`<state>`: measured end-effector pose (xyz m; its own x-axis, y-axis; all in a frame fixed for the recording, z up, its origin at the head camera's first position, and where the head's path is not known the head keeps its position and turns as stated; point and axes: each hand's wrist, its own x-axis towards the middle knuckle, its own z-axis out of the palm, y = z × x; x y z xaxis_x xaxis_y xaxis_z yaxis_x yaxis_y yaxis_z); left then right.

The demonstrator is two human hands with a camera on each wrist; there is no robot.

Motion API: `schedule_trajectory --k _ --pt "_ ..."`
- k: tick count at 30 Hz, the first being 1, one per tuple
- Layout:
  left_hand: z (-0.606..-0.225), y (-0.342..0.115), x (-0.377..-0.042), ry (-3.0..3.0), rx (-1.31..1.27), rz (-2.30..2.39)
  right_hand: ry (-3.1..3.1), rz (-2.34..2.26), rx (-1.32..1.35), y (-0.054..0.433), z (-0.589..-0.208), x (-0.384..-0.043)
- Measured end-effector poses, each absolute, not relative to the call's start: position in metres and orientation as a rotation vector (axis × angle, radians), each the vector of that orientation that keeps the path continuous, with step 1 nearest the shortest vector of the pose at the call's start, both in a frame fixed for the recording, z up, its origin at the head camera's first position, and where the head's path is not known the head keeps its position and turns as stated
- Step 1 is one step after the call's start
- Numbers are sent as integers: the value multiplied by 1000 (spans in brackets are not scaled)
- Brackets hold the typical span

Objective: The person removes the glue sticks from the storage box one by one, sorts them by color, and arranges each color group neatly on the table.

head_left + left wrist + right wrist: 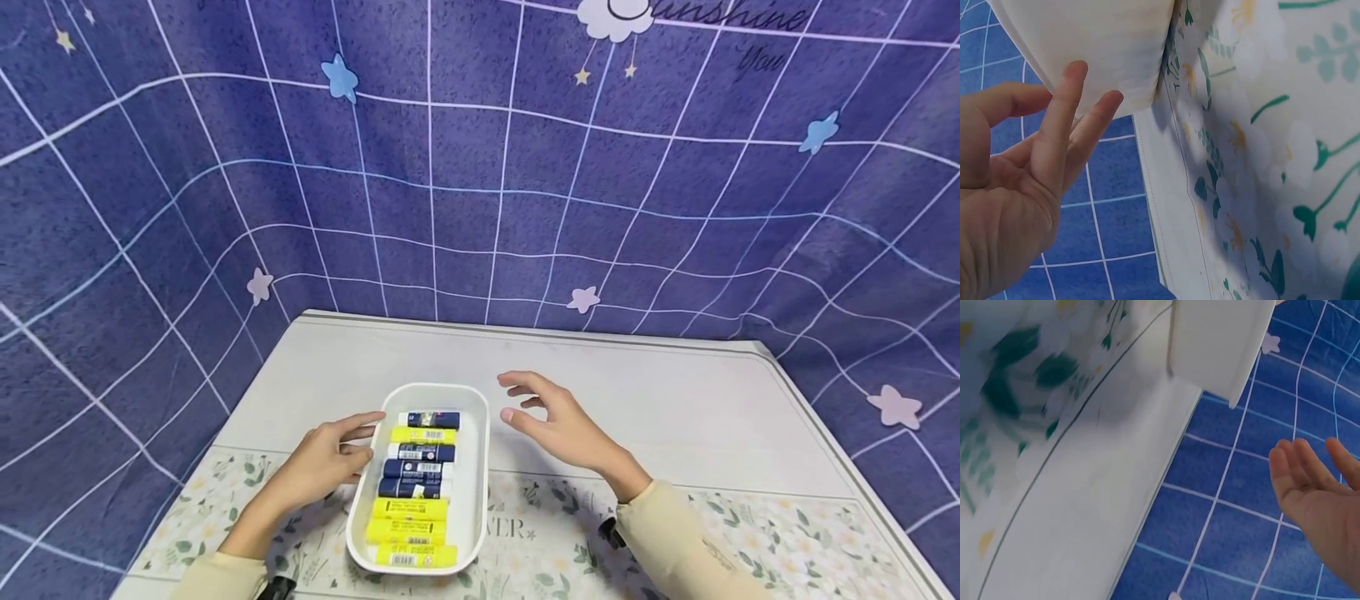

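Touching white tray [472,475] on table [675,400] with relaxed left hand [324,458], holding empty right hand [564,423] apart, gripping nothing. Judged largely complete, with eight tubes [412,487] lined up inside tray, leaving perhaps slight straightening.

Left grip [1022,169] against white tray [1107,50]

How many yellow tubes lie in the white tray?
4 in the tray: one yellow tube second from the far end, three yellow tubes side by side at the near end.
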<state>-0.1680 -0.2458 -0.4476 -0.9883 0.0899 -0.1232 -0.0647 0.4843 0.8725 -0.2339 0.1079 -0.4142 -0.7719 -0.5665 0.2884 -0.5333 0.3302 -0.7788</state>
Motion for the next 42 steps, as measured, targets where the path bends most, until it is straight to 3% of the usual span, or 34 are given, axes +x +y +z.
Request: schedule_trajectory --k 15,32,42 --pt "-447 -247 -166 2536 -5 1557 2167 -1643 -915 62 -420 -251" --pt "-451 -250 -165 2585 53 1538 2106 -1401 -921 16 -427 -283" --pt "-457 -256 -164 2492 135 1628 2278 -1188 -898 0 -434 -285"
